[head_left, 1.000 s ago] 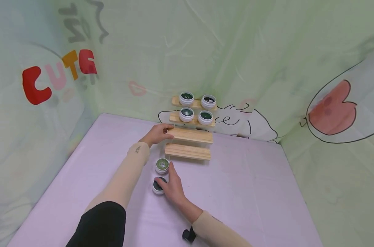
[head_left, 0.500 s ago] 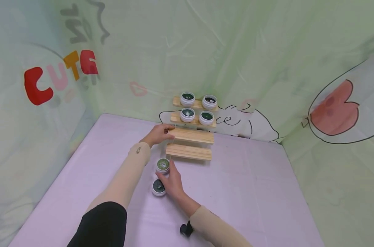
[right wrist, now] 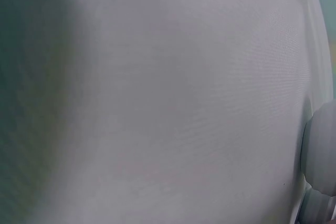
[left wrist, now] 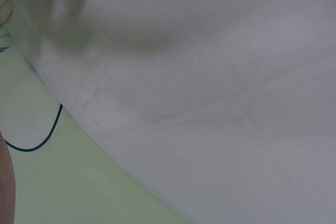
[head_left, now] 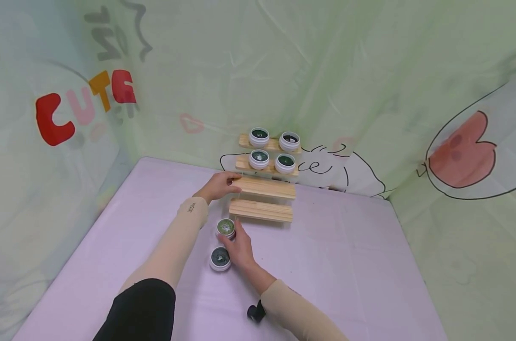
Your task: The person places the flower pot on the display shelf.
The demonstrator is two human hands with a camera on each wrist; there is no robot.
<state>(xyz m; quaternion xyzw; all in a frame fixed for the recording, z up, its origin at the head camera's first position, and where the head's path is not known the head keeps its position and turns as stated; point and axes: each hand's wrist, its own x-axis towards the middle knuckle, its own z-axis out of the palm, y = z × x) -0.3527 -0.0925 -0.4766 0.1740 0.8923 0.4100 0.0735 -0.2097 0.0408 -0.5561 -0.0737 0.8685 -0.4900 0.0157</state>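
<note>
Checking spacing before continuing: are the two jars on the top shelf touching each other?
Apart. The head view shows bare wood of the top shelf between the left jar and right jar.

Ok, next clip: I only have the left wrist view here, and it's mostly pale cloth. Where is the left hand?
Observer: In the head view, the left hand is at the left end of the third wooden shelf from the top, thumb and fingers pinching it.

Reviewer: And the right one?

Observer: The right hand has its thumb and fingers at the sides of a green-topped white jar.

Reviewer: Any jars up on the shelves?

Observer: Yes, four white jars, two on each of the upper two shelves.
</note>
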